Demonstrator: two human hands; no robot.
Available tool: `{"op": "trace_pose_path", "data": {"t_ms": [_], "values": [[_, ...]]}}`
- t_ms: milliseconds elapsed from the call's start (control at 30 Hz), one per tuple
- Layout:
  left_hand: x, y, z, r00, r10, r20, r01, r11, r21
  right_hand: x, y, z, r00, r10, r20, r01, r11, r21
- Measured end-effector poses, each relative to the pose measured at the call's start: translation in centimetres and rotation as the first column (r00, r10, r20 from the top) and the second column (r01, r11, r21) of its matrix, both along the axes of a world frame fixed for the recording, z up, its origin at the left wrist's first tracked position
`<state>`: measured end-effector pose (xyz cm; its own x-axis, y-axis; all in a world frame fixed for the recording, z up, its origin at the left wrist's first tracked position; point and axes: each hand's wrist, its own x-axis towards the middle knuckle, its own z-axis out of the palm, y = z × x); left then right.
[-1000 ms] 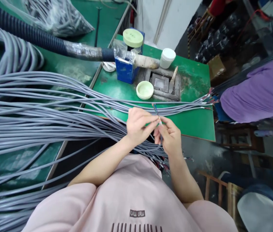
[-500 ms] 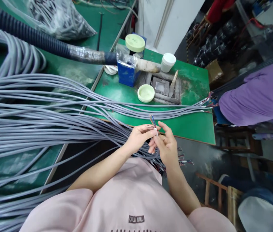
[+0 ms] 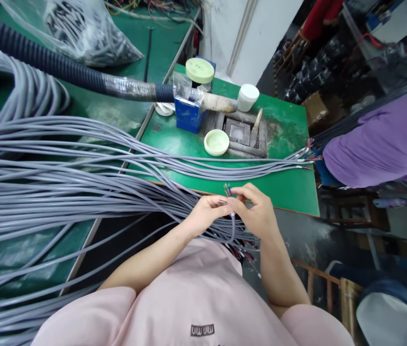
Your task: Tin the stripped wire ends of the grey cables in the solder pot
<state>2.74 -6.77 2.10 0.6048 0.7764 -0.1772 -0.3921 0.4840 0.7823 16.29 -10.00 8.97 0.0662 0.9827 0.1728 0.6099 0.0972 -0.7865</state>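
Thin coloured wires fan out from the stripped end of a grey cable, whose jacket hangs below my fingers. My left hand is closed, pinching some dark wires between thumb and forefinger. Close against it, my right hand is closed too, its thumb and fingers pinching the wires just above the jacket. A thick bundle of grey cables runs from the left and passes behind both hands; its loose coloured ends show under my right wrist.
Grey cables cross the green table. Behind them are a pale dish, a square solder pot, a white tub, a blue box and a black hose. A person in a purple sleeve is at right.
My right hand has shifted from holding below the wires to pinching them higher, its fingers now bent over. The grey cable below has come into sight. The view has tilted slightly.
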Motion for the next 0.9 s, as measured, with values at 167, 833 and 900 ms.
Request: {"op": "trace_pose_path", "data": {"t_ms": [167,833,900], "values": [[-0.2,-0.2,0.2,0.999,-0.047,0.023,0.047,0.999,-0.002,-0.7,0.3,-0.1,1.0,-0.023,0.004,0.023,1.0,0.015],[-1.1,1.3,0.5,0.992,0.027,0.124,0.009,0.96,-0.279,2.1,-1.5,-3.3,0.928,0.164,0.334,-0.297,0.867,0.4],[-1.0,1.4,0.8,0.983,0.025,0.181,0.031,0.953,-0.302,2.0,-1.5,-3.8,0.877,0.196,0.439,-0.384,0.836,0.393]]}}
